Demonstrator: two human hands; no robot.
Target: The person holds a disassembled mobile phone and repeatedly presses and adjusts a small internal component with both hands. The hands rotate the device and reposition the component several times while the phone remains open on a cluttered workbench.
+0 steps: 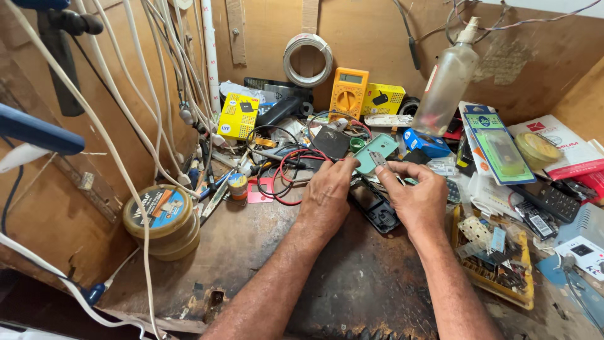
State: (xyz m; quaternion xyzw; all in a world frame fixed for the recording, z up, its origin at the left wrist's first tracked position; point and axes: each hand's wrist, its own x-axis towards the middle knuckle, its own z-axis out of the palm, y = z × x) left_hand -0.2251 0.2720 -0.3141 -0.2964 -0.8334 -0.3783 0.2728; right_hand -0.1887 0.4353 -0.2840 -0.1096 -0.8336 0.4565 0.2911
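left hand (327, 189) + right hand (416, 196) | grip green phone cover (375, 151) | cluttered bench (251, 252)

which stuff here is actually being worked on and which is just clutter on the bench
In hand:
left hand
right hand
green phone back cover
small metal piece

Lying about:
yellow multimeter
spray bottle
round tin
black phone frame
parts tray

phone back cover (376, 151): matt green plastic | workbench (251, 252): worn rough wood | spray bottle (445, 85): cloudy plastic
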